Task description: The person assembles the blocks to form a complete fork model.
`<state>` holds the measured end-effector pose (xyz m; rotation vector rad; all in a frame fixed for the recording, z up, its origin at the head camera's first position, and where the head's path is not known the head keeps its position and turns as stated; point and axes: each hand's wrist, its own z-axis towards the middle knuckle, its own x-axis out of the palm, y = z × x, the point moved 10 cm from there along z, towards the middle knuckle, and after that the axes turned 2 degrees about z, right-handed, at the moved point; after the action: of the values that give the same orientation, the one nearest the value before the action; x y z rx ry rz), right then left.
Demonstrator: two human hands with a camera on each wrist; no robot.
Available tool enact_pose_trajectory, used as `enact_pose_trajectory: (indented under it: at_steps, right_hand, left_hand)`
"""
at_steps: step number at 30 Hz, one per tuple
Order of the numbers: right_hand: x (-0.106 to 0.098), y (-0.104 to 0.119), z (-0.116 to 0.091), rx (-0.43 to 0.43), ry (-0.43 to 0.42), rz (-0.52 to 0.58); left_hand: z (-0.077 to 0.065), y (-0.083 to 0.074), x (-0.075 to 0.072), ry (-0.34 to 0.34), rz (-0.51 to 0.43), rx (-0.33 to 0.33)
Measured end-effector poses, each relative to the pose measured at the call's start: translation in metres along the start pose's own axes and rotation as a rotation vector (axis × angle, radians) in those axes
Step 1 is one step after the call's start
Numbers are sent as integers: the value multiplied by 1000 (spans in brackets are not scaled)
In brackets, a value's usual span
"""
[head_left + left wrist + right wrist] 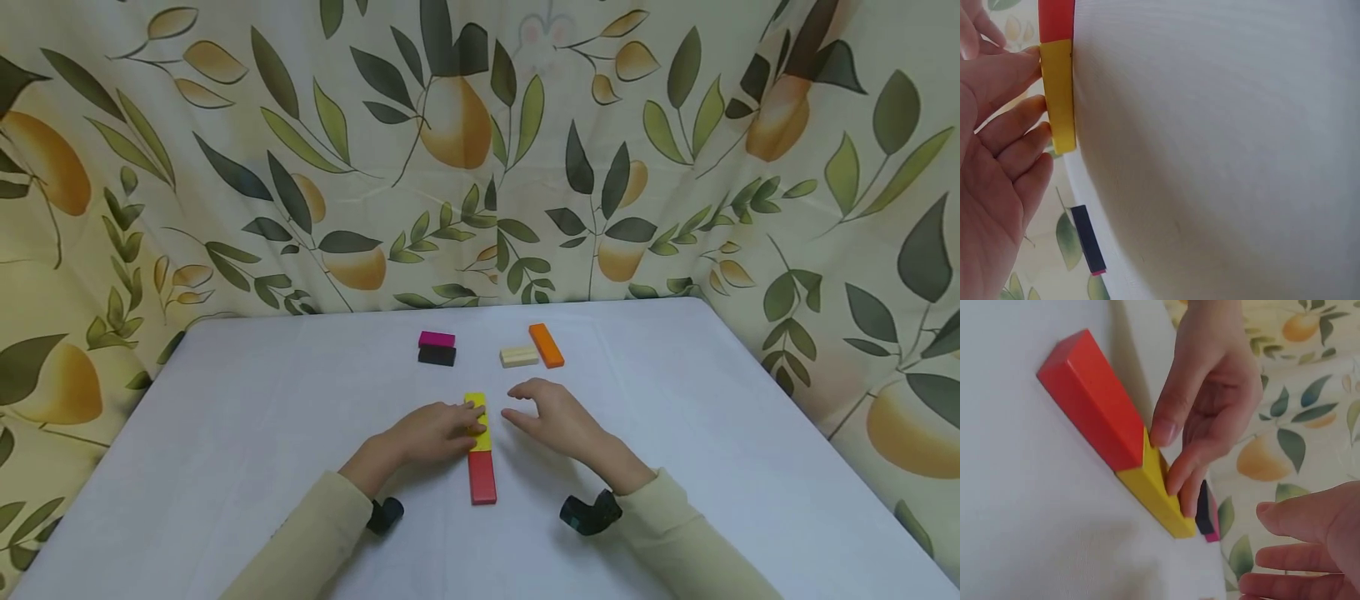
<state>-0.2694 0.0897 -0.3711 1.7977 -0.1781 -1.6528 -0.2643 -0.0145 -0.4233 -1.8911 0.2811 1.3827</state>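
A yellow block (1059, 103) and a red block (482, 479) lie end to end in one straight line on the white table. My left hand (431, 431) reaches over the yellow block from the left, its thumb and fingertips resting on the top face. Just to the right of that block, my right hand (561, 423) hovers with thumb and fingers spread and nothing between them. Its fingers (1291, 556) also show at the lower right of the right wrist view, apart from the blocks.
Farther back on the table (300, 400), a magenta block (437, 339) lies against a black block (437, 357). To their right are a cream block (519, 357) and a slanted orange block (546, 345). A patterned curtain (495, 208) hangs behind the table's back edge.
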Motion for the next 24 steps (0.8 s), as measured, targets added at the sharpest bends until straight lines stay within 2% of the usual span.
enact_pose_trajectory:
  at_steps: [7,14,24]
  right_hand:
    - [-4,-22,13,25,4,-6]
    - [-12,-50,24,105,-33,-12]
    - [-23,-73,36,168,-25,-13]
  left_hand:
    - [0,2,1,6,10,-12]
    - [1,0,3,15,12,3]
    - [0,0,3,16,36,3]
